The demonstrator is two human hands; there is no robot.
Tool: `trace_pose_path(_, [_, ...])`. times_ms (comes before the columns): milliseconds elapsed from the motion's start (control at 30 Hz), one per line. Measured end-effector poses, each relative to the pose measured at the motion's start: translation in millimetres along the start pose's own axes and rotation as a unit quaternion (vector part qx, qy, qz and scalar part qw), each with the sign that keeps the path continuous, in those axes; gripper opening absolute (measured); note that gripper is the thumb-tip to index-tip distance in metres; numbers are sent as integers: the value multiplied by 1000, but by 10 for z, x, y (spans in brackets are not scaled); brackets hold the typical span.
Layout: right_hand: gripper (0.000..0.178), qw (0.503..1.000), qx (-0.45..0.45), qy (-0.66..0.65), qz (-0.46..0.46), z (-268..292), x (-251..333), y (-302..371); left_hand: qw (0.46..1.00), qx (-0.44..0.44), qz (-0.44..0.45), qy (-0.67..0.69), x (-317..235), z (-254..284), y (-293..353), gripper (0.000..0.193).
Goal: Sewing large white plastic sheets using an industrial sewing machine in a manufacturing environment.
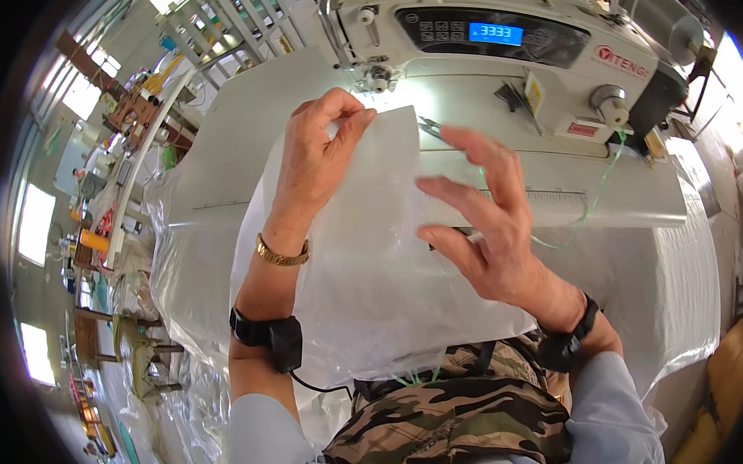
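My left hand (321,151) pinches the upper edge of a white translucent plastic sheet (351,231), just in front of the needle area of a sewing machine (378,76). The sheet hangs from there over the table's front edge toward my lap. To the right of the sheet's edge, my right hand (488,220) has its fingers spread, holding nothing, a little blurred by motion. Behind its fingertips, small metal thread snips (430,127) lie partly hidden on the machine bed. A lamp lights the spot below the needle.
A lit display (496,33) sits on the machine's head. Scissors (533,104) and a small dark object rest on the bed. Green thread (592,204) trails from the handwheel side over the table (630,198). More clear plastic (191,274) drapes at left. A wooden chair (130,358) stands farther left.
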State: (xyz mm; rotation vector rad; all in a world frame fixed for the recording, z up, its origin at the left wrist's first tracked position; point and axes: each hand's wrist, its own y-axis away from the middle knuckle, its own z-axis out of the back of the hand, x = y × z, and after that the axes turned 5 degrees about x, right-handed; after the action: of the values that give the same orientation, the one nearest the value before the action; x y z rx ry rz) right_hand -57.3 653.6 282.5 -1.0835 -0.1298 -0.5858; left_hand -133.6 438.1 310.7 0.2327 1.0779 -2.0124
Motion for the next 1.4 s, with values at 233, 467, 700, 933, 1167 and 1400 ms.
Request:
trace_pose_path(233, [37,998,-38,52,-11,-169,26,-168,1000,-23,-9,4,-181,115,16,20])
trace_pose_path(467, [36,994,-56,40,-82,-191,68,-252,999,-37,3,23,-345,194,42,22])
trace_pose_path(700, [30,946,-62,-191,-254,-255,89,-347,998,-52,-4,45,-445,179,51,25])
trace_pose_path(933, [22,889,-94,-350,-279,-320,37,-342,997,-61,-4,44,-541,208,67,27])
trace_pose_path(1167, [15,872,-104,-390,-275,-271,104,-337,986,-43,53,154,-549,229,92,31])
trace_pose_path(1400, [18,837,-162,-466,-238,-313,130,-329,985,-47,60,156,-625,215,88,33])
